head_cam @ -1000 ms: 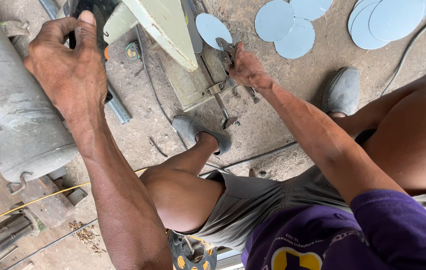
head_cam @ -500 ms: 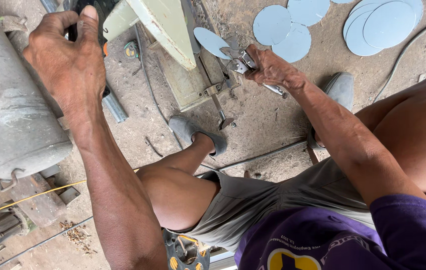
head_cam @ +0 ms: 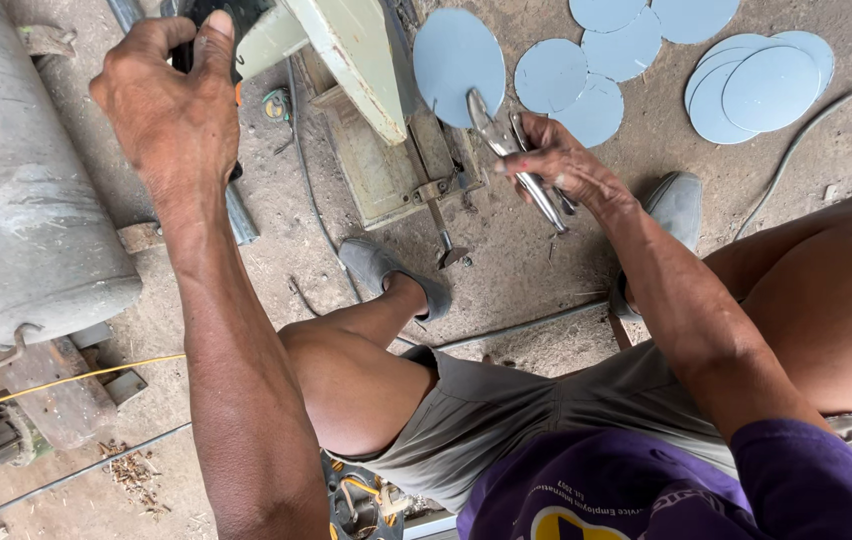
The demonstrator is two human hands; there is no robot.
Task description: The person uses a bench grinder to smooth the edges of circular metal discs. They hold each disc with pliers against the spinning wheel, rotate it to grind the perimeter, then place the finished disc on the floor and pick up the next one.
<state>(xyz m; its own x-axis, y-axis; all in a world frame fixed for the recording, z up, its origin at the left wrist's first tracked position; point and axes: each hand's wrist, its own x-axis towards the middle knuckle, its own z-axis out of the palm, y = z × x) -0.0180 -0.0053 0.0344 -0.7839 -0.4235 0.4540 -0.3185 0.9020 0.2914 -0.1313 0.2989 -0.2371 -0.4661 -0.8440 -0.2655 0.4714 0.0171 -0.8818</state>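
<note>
The right hand [head_cam: 561, 165], closed on locking pliers [head_cam: 516, 160] clamping a blue-grey metal disc [head_cam: 458, 60], has swung it nearer the green machine [head_cam: 366, 70], while the left hand [head_cam: 171, 105] still grips the black handle [head_cam: 216, 20].

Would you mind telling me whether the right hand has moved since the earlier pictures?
Yes. The right hand with its locking pliers lifted the disc rightward, away from the green machine.

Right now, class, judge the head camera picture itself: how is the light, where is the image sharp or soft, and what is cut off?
Head view: soft, even daylight, no glare on the blue discs; left hand and right hand with pliers are sharp; the purple shirt is close and slightly soft; the grey cylinder is cut off at the left edge.
</note>
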